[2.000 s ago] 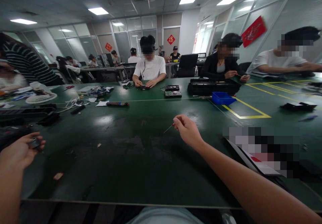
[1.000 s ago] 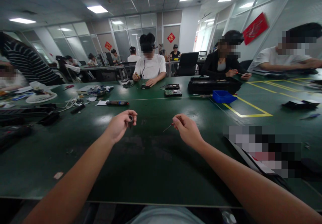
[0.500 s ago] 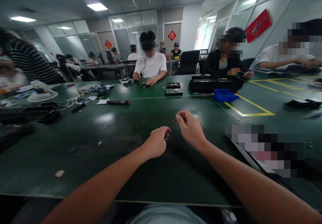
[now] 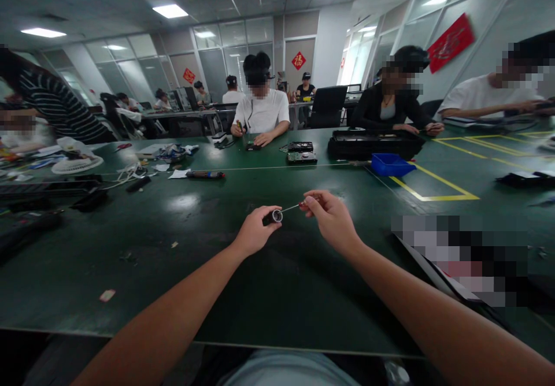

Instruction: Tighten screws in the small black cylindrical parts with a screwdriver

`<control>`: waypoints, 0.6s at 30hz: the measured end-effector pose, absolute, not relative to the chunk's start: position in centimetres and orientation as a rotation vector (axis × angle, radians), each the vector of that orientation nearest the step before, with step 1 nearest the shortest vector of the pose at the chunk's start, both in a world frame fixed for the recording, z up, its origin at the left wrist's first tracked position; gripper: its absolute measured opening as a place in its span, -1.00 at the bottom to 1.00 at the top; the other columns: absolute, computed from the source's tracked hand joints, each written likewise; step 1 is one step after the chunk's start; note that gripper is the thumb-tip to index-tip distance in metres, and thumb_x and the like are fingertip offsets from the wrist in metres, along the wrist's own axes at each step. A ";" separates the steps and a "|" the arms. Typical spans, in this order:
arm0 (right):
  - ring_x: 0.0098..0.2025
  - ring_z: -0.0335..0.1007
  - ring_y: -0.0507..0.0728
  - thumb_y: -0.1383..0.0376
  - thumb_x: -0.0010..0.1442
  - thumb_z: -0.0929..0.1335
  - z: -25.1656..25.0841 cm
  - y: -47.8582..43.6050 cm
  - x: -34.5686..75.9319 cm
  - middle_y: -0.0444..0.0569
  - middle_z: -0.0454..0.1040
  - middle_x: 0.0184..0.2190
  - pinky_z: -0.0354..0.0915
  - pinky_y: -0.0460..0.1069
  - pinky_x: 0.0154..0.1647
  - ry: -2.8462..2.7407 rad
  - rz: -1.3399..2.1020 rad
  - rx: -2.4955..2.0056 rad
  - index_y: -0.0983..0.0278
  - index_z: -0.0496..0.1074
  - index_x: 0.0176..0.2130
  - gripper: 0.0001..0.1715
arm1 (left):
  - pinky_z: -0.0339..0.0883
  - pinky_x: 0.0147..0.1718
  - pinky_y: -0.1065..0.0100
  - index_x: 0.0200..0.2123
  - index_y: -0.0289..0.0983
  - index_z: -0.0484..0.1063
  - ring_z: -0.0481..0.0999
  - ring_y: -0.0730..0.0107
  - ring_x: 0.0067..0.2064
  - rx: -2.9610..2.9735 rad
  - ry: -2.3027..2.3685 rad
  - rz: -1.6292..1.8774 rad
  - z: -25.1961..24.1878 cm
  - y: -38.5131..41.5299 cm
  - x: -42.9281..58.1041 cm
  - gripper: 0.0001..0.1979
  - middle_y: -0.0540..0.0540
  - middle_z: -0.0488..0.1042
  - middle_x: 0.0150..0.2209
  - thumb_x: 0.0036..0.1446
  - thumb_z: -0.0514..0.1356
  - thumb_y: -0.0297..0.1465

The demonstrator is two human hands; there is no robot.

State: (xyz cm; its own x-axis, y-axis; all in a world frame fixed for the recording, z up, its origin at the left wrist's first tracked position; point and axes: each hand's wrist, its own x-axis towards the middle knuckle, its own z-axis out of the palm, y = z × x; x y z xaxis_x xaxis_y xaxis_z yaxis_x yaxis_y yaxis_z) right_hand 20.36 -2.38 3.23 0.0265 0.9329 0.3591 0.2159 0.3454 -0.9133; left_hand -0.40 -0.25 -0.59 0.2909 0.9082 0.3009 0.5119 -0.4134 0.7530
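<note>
My left hand (image 4: 255,230) is closed around a small black cylindrical part (image 4: 276,216) with a silvery ring at its end, which faces me. What kind of part it is I cannot tell. In my right hand (image 4: 332,215) is a screwdriver (image 4: 302,204) with a red handle, held in a pinch between thumb and fingers. Its thin metal shaft points left towards the black part; whether the tip touches it I cannot make out. Both hands are above the green tabletop (image 4: 243,305).
A blue bin (image 4: 392,165) and a long black housing (image 4: 375,144) stand at the far right. Hard drives (image 4: 302,158) lie mid-table. A black tube-shaped tool (image 4: 206,174), cables (image 4: 134,172) and a white fan grille (image 4: 77,165) are to the left. A co-worker (image 4: 262,108) sits opposite.
My left hand has turned and shifted slightly left, so the ringed end of the black part now faces me. More of the screwdriver's shaft and red handle shows.
</note>
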 end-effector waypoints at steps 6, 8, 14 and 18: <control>-0.31 0.51 0.13 0.10 0.28 0.28 2.8 -2.4 20.2 0.02 0.58 -0.32 0.41 0.06 -0.26 -1.500 0.703 -1.162 0.25 0.42 -0.19 -0.72 | 0.19 0.20 0.09 0.06 -0.15 0.49 0.43 0.15 0.13 2.067 1.265 1.006 -1.0 -0.1 -0.5 -0.60 -0.10 0.51 0.07 0.13 0.29 -0.44; -0.28 0.52 0.14 0.11 0.29 0.28 2.7 -2.3 20.3 0.02 0.58 -0.31 0.40 0.06 -0.23 -1.503 0.678 -1.180 0.25 0.42 -0.18 -0.73 | 0.19 0.21 0.09 0.08 -0.14 0.48 0.43 0.15 0.14 2.059 1.268 1.009 -1.1 -0.1 -0.5 -0.59 -0.10 0.51 0.08 0.14 0.29 -0.43; -0.40 0.44 0.11 0.04 0.28 0.30 2.9 -2.6 20.5 -0.06 0.55 -0.44 0.29 0.01 -0.36 -1.579 0.538 -1.269 0.23 0.45 -0.32 -0.67 | 0.20 0.21 0.09 0.08 -0.14 0.48 0.44 0.16 0.14 2.071 1.263 0.993 -1.1 -0.1 -0.6 -0.59 -0.09 0.51 0.09 0.14 0.29 -0.43; -0.58 0.23 0.04 -0.06 0.23 0.33 3.2 -3.0 20.5 -0.15 0.37 -0.65 0.10 -0.03 -0.52 -1.647 0.371 -1.357 0.20 0.32 -0.57 -0.50 | 0.20 0.21 0.09 0.06 -0.15 0.48 0.44 0.16 0.14 2.067 1.256 0.993 -0.8 -0.2 -0.5 -0.61 -0.10 0.51 0.08 0.14 0.29 -0.44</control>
State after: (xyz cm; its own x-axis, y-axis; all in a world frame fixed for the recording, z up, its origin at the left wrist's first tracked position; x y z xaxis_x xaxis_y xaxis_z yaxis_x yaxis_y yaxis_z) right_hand 20.53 -2.97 3.18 0.0517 0.8852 0.4623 0.6016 0.3418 -0.7220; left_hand -0.55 -0.20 -0.84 0.3007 0.8990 0.3183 0.5172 -0.4341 0.7376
